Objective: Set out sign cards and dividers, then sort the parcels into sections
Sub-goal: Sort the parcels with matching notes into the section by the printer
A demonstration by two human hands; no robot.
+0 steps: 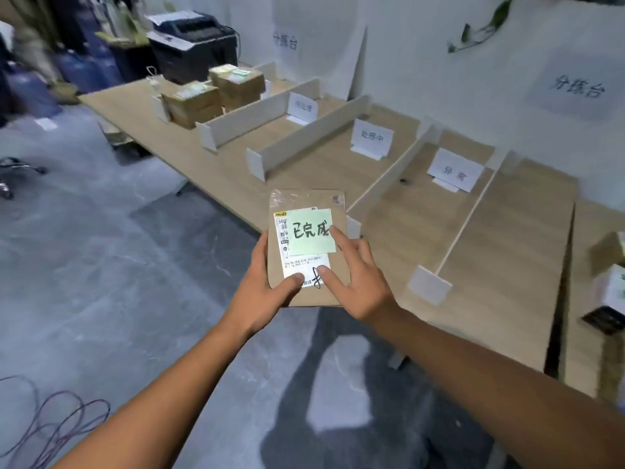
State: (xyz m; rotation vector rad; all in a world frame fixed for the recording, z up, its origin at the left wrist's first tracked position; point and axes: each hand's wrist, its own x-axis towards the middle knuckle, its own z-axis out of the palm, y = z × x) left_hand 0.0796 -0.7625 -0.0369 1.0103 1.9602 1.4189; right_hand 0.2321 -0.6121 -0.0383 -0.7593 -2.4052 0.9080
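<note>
— Wooden table (507, 265) runs along the white wall (422, 62). Upright dividers (311, 137) split its top into sections, and white sign cards (372, 138) stand in the sections near the wall. Report what you see at the far end.
— Stacks of parcels (216, 96) just beside a black printer (194, 45). Where is the parcel in hand?
— You hold the parcel (306, 198) up near the table's front edge, flat face towards you, with grey floor (101, 265) below your arms. A green note (309, 231) with handwritten characters lies on its white label (306, 270).
— State of the hands?
— Your left hand (260, 292) grips the lower left corner: thumb on the label, fingers out of sight beneath. Your right hand (362, 282) grips the right side: index finger on the note's right edge, thumb on the label, remaining fingers bent round the parcel's edge. Both thumbs lie close together on the lower part of the label
</note>
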